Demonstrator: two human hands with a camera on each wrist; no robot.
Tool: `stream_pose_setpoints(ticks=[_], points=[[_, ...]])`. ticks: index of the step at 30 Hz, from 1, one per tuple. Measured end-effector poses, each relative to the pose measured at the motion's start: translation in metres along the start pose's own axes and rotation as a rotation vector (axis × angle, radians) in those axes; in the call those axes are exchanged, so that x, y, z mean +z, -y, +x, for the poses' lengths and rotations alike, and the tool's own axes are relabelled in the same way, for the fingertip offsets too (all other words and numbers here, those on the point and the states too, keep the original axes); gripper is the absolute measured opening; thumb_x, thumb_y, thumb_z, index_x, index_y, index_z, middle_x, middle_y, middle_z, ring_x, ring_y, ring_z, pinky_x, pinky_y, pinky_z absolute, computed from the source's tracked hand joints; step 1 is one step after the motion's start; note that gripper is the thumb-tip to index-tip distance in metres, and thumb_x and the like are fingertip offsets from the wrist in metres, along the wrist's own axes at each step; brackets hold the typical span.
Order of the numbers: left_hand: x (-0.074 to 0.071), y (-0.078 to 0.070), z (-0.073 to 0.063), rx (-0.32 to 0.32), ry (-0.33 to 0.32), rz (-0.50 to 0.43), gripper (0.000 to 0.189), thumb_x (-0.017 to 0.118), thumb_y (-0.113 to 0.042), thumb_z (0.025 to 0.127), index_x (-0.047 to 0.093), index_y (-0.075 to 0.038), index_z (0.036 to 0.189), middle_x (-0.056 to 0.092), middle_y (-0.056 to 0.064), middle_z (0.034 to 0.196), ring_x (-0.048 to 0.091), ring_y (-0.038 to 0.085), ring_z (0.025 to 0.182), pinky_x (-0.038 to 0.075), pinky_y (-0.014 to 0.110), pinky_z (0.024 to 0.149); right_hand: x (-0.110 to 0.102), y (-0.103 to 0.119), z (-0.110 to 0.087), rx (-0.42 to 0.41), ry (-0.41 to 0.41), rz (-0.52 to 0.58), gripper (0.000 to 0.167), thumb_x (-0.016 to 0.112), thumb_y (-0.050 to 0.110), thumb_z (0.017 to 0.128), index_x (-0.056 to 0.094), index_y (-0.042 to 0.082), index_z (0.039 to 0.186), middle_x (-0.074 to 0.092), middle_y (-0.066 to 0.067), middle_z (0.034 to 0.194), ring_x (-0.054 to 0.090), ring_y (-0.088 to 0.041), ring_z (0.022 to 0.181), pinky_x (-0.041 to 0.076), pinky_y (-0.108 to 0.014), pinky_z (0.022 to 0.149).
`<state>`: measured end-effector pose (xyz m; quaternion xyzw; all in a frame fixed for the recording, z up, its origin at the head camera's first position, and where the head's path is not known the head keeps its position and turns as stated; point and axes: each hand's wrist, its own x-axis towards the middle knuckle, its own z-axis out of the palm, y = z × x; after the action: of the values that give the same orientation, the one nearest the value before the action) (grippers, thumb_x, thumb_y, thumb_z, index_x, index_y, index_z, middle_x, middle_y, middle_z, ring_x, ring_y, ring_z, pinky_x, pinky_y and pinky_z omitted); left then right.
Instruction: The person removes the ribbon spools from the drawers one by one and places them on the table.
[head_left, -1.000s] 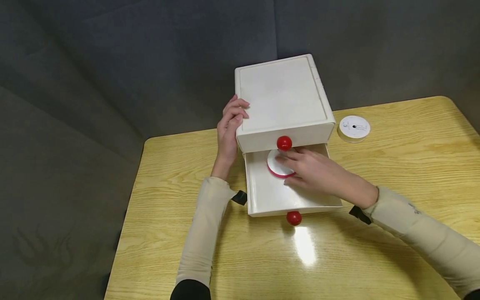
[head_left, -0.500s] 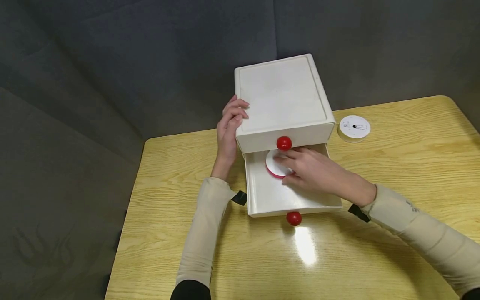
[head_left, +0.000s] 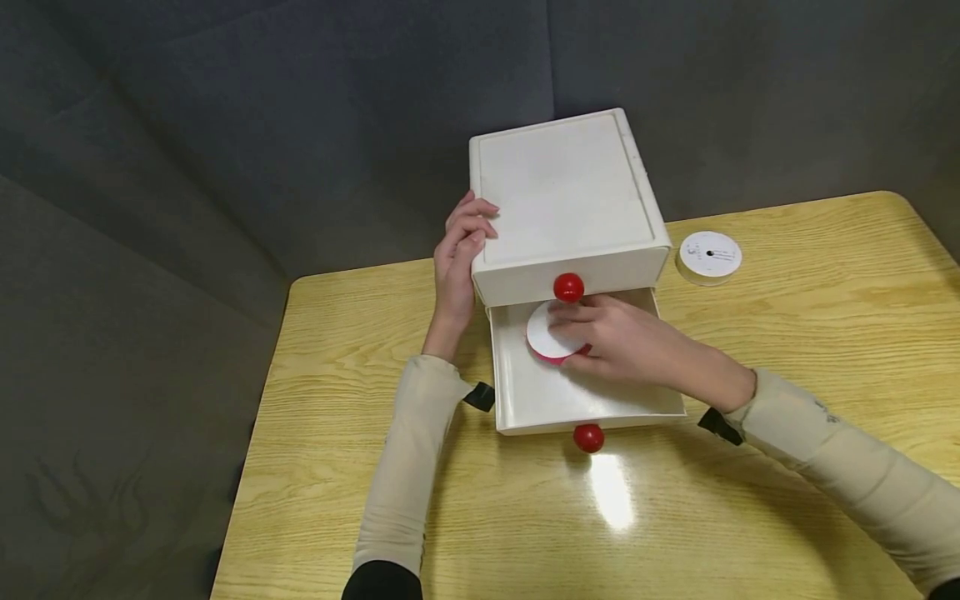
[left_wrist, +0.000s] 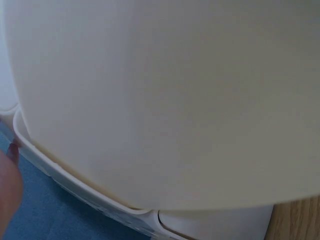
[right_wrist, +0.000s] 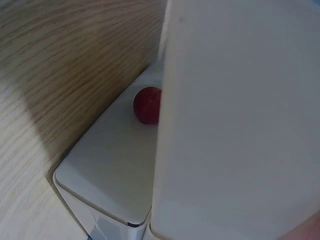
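Note:
In the head view, a white drawer cabinet with red knobs stands at the back of the table. One drawer is pulled out beneath a shut upper one. My left hand holds the cabinet's left side, its fingers bent over the top edge. Inside the open drawer, my right hand pinches a white ribbon spool with a pink-red rim; the thumb is at its near edge and the fingers on its face. The fingers cover the spool's right part. White drawer surfaces fill much of both wrist views.
A second spool, white with cream ribbon, lies on the wooden table to the right of the cabinet. Below the open drawer, the right wrist view shows another drawer front with a red knob. A dark curtain hangs behind.
The ribbon spool has shifted slightly left and toward me in the drawer, with my right hand's fingers moving along with it. My left hand and the cabinet have stayed put.

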<state>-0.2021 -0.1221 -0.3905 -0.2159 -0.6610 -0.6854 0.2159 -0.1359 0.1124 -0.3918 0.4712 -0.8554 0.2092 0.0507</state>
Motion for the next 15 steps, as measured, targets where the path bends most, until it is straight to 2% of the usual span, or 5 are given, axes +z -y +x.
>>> stream_pose_setpoints(ticks=[8,15], points=[[0.0,0.0,0.0,-0.001,0.002,0.001,0.026,0.044,-0.015,0.093,0.057,0.007,0.087,0.062,-0.009,0.117,0.038,0.021,0.144,0.021,0.038,0.125,-0.005,0.006,-0.003,-0.022,-0.042,0.099,0.031,0.082,0.013,0.083,0.078,-0.001,0.111,0.074,-0.016,0.119,0.065,-0.042,0.111,0.056,-0.053,0.096],[-0.001,0.0,-0.001,-0.002,-0.001,0.009,0.027,0.043,-0.016,0.093,0.057,0.007,0.087,0.062,-0.009,0.117,0.038,0.021,0.144,0.022,0.037,0.125,-0.007,0.011,-0.008,-0.028,-0.056,0.143,0.031,0.079,0.011,0.083,0.078,-0.001,0.111,0.074,-0.014,0.121,0.065,-0.039,0.11,0.059,-0.051,0.09]])
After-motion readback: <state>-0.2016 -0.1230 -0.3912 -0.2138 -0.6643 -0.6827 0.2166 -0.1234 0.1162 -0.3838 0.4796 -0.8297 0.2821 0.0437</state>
